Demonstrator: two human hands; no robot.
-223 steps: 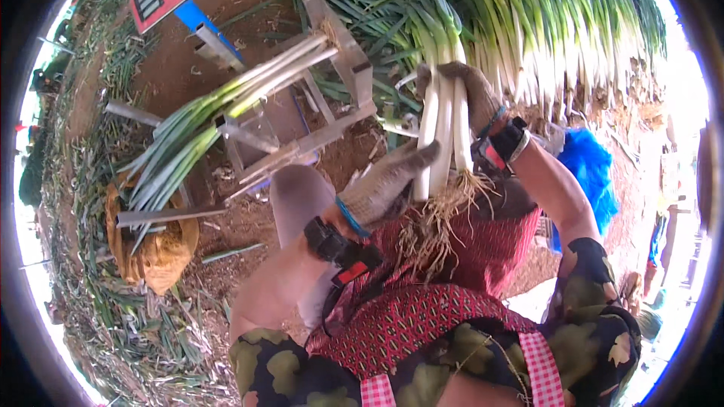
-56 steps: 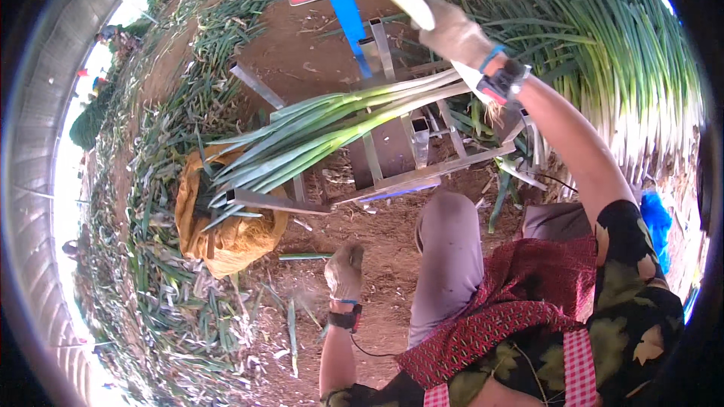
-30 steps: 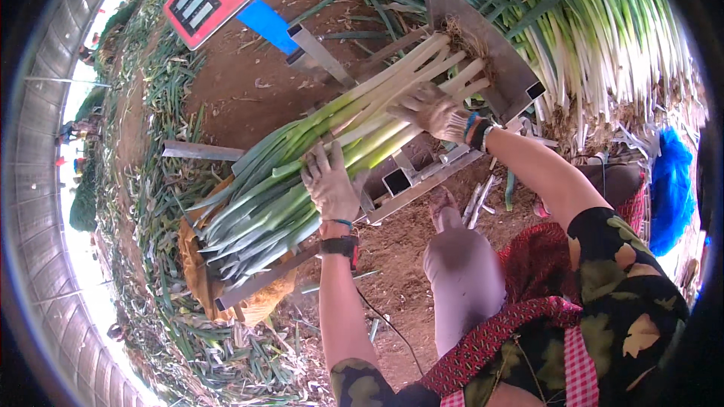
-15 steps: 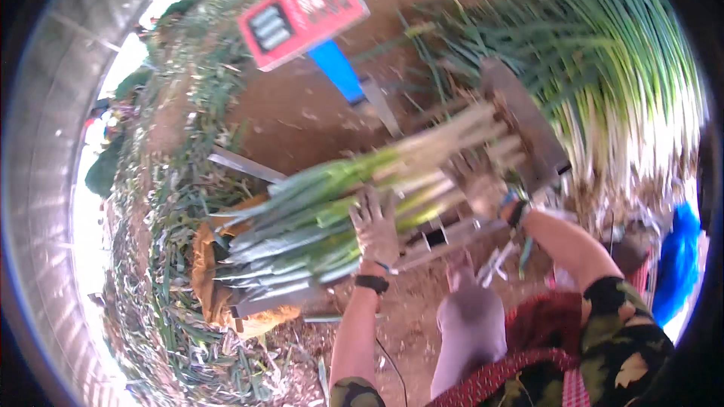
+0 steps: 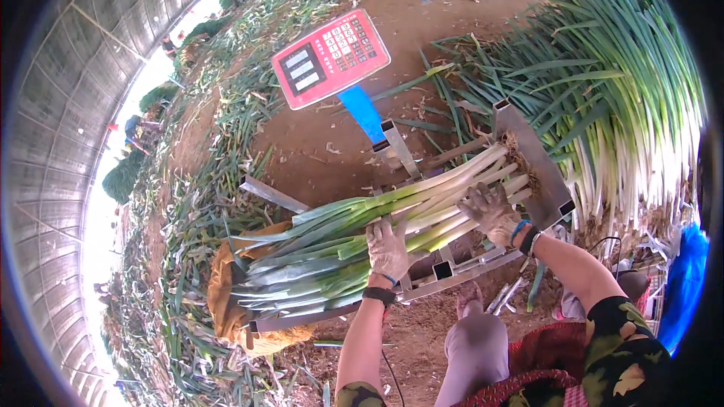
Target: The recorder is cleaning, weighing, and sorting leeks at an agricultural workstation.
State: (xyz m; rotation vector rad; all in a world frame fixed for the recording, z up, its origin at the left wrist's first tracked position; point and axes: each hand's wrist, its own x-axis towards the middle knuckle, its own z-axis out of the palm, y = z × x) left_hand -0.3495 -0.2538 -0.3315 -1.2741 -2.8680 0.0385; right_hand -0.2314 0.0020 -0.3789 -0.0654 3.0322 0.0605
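Observation:
A thick layer of long green onions point(image 5: 354, 249) lies in a metal cradle, white root ends to the right and dark green leaves to the left. My left hand point(image 5: 389, 249), in a dirty pale work glove, rests flat on the middle of the stalks, fingers slightly apart. My right hand point(image 5: 491, 215), gloved alike, lies with spread fingers on the white ends, near the roots. Those roots sit against the cradle's metal end plate point(image 5: 541, 169). Neither hand is closed round a stalk.
A red-faced digital scale display point(image 5: 329, 58) stands beyond the cradle on a blue post point(image 5: 363, 114). A large heap of green onions point(image 5: 603, 98) lies at right. Brown cloth point(image 5: 224, 286) hangs at the cradle's left end. Leaf scraps point(image 5: 188, 256) litter the ground; a blue bag point(image 5: 685, 286) sits far right.
The whole view has shifted, so the scale display and cradle appear lower and farther right, and the picture is sharper. Both hands stay resting on the onions.

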